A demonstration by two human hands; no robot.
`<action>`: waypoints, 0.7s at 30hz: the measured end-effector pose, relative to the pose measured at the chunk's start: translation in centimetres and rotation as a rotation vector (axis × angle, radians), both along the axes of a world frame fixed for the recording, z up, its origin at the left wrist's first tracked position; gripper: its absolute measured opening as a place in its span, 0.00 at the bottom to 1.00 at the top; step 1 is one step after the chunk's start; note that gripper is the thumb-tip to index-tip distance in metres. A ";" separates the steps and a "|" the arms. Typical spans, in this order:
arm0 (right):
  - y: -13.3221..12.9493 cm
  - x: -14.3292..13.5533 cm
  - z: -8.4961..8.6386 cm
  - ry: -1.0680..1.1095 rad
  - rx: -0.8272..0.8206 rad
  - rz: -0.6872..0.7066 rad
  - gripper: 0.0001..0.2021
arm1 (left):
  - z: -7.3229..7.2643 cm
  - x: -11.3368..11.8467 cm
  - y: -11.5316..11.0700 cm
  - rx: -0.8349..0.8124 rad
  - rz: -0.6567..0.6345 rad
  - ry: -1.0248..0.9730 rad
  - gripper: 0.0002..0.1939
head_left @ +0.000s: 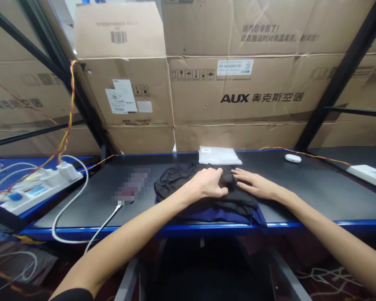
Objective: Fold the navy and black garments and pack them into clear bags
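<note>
A crumpled black garment [172,179] lies on the worktop in front of me, over a dark blue cloth [213,216] that shows along the front. My left hand [208,183] is closed on a fold of the black garment, its fingers curled and its thumb pointing right. Just right of it, my right hand [253,184] rests on the garment's right part with fingers stretched out and apart. Behind the garment, a flat white packet [219,155] with a small label lies on the worktop.
A phone-like blurred object [133,186] with a white cable [103,228] lies at left on the worktop [316,196]. Power strips [40,190] stand at far left and far right. A small white case [293,158] sits at back right. Cardboard [238,113] walls the back between dark posts.
</note>
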State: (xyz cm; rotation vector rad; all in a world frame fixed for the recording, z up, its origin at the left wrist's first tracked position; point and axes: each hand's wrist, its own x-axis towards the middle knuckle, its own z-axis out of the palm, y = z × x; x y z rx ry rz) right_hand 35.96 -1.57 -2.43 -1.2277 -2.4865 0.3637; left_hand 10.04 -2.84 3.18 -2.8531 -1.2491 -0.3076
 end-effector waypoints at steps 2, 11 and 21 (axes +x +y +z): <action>0.1 0.0 -0.1 -0.002 0.009 0.005 0.27 | 0.3 -0.4 0.0 -0.021 -0.040 -0.070 0.29; -1.1 -1.2 1.2 0.172 0.122 -0.085 0.25 | -1.0 0.5 0.5 0.059 0.038 -0.166 0.17; -1.6 -1.6 1.2 0.053 0.103 -0.016 0.26 | -0.1 -1.6 0.5 0.047 0.089 -0.443 0.12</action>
